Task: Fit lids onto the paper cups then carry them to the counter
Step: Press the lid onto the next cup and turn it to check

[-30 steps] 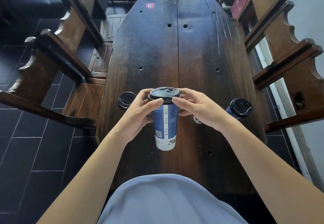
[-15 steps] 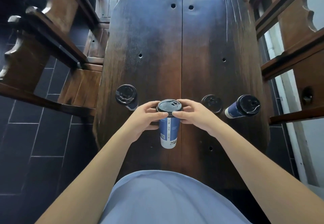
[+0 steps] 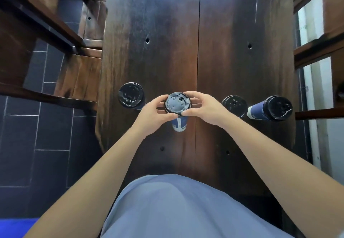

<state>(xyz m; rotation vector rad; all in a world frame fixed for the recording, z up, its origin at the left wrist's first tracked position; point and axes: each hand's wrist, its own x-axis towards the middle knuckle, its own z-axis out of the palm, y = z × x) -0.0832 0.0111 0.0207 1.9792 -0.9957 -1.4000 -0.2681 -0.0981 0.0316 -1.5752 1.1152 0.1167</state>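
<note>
Left hand (image 3: 155,114): fingers and thumb curled round the left rim of a black lid (image 3: 176,103), gripping it. Right hand (image 3: 203,108): fingers and thumb curled round the right rim of the same lid, gripping it; the two thumbs nearly meet at the near edge. Lid: round, black, sheen on top, seated on the mouth of a blue paper cup (image 3: 179,124); whether it is pressed fully home cannot be told. Blue paper cup: upright, blue wall with a white band at the foot, standing on a dark wooden table (image 3: 167,51) near its front edge, just left of the centre seam. Second cup (image 3: 131,96): lidded in black, upright, at the left edge of the table, apart from the left hand. Third cup (image 3: 235,105): black lid on, seen from straight above, just beside the right hand's wrist. Fourth cup (image 3: 270,108): blue wall showing, black lid on, at the right edge of the table, close beside the third. Table: long, dark planks with small holes. Wooden chairs (image 3: 46,38) stand on the left over dark floor tiles (image 3: 28,135). A light blue garment (image 3: 176,209) fills the lower centre of the view.
</note>
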